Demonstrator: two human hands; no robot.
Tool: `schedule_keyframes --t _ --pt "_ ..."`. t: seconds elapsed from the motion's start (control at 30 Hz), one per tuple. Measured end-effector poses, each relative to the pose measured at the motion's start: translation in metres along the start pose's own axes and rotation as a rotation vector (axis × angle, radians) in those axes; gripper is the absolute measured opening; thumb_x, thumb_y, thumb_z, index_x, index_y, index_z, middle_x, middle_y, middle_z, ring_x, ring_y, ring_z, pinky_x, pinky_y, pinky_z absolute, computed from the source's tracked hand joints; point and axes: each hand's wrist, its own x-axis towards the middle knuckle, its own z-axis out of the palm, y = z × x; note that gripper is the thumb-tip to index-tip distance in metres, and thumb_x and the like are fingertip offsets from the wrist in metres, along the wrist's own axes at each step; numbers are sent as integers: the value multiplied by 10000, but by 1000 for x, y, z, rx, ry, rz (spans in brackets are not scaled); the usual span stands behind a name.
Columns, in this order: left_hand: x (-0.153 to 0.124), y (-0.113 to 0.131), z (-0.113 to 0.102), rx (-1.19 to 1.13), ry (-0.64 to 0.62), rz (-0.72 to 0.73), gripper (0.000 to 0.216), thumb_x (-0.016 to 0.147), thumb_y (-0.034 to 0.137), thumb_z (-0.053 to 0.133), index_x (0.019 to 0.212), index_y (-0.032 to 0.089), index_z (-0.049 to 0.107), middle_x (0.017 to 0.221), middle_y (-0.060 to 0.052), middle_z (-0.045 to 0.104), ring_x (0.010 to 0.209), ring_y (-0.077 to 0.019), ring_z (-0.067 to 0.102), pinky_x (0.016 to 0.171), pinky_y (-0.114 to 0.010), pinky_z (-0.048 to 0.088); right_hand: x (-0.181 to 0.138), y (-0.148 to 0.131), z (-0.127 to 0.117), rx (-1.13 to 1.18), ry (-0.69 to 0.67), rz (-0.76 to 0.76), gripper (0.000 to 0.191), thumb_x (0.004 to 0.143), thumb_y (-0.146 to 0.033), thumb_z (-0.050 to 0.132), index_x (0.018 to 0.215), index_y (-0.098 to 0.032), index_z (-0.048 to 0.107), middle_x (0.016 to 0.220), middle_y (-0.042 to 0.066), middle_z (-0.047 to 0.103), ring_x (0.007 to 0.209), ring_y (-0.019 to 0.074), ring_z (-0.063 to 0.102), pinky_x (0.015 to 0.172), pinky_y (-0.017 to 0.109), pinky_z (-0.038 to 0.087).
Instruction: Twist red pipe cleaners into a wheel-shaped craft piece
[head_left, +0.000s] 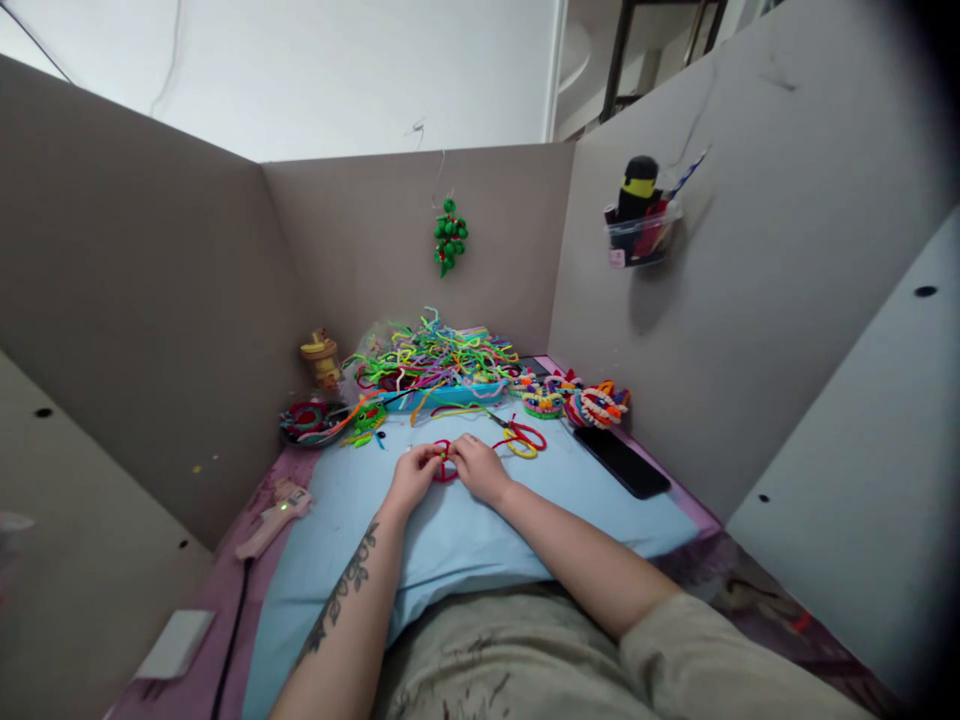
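Observation:
Between my two hands is a ring of red pipe cleaner (pixel 445 475), with a small green bit at its top where the fingertips meet. My left hand (pixel 415 474) pinches the ring from its left side. From the right, my right hand (pixel 478 466) has its fingers closed on the same ring, and the exact grip is partly hidden. Just beyond the right hand lie scissors (pixel 523 441) with red and yellow handles. Loose pipe cleaners (pixel 459 409) lie on the blue cloth ahead of the hands.
A blue tray (pixel 450 396) heaped with colourful pipe cleaners stands at the back. Braided rings (pixel 592 405) and a black phone (pixel 621 462) are on the right. At left are a dish of coils (pixel 311 422), a green figure (pixel 367 417) and a pink glue gun (pixel 276 522). Partitions (pixel 420 250) enclose the table.

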Motion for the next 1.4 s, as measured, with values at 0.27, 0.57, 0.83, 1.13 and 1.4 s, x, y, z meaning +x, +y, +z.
schedule_keyframes --t 0.27,0.57,0.83,1.13,1.4 --pt "0 1 0 24 27 5 179 713 260 581 815 146 673 693 -30 677 593 -136 571 587 -245 438 -2 3 3 3 -7 6 118 854 -118 476 816 -194 558 806 22 552 796 159 510 727 259 390" --pt "-4 12 1 -159 -22 -91 254 639 295 688 834 133 674 760 -70 704 630 -154 615 600 -251 469 -2 -2 1 2 -13 35 126 871 -140 465 822 -193 567 813 25 562 786 157 516 716 255 388" --pt "2 7 -7 -196 227 -155 319 571 343 737 792 124 667 648 -43 681 570 -146 603 570 -254 459 4 20 -6 -78 -37 42 139 823 -198 578 957 -190 611 920 57 620 874 189 547 800 316 387" --pt "7 0 -21 -256 490 -131 354 595 353 717 858 126 650 706 -42 675 661 -147 616 638 -251 461 7 70 -26 -209 -66 221 147 777 -98 550 806 -172 674 893 79 625 891 206 524 806 318 395" --pt "7 -3 -22 -239 591 -118 341 621 339 689 877 120 637 751 -65 677 689 -160 627 649 -261 468 7 90 -27 7 93 324 138 771 -157 541 766 -158 679 840 80 614 836 194 542 792 320 417"
